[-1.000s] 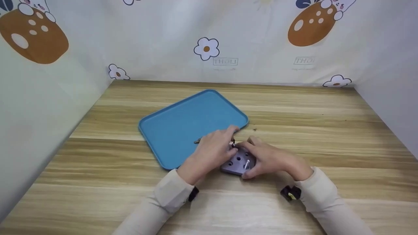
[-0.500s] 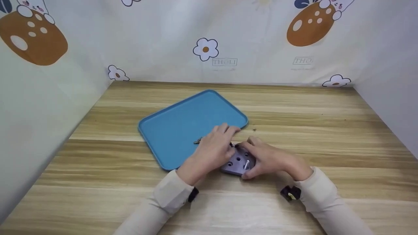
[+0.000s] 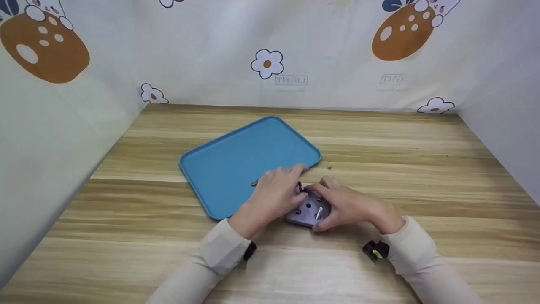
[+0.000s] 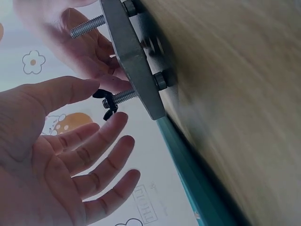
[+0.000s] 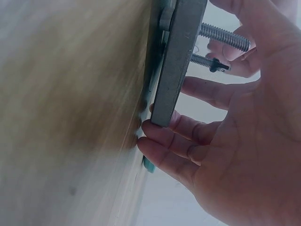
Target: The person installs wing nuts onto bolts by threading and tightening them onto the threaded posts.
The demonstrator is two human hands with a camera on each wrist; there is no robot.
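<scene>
A grey metal plate (image 3: 307, 215) with several holes lies just above the table, with bolts standing up through it. My right hand (image 3: 352, 204) grips the plate by its right side, thumb at the near edge and fingers at the far edge. At the far left bolt, my left hand (image 3: 273, 192) holds a black wing nut (image 4: 111, 100) between thumb and index finger. The other left fingers are spread loosely. In the left wrist view, the wing nut sits near the tip of its threaded bolt (image 4: 126, 96). A second bolt (image 4: 87, 26) carries no nut.
A blue tray (image 3: 236, 156) lies behind and left of the plate. Small brass-coloured pieces (image 3: 254, 183) lie in it, partly hidden by the left hand. The wooden table (image 3: 400, 169) is bounded by patterned cloth walls (image 3: 202, 55).
The left fingers shift slightly around the wing nut, and the nut's wings show at a different angle. The right hand and the plate stay in place.
</scene>
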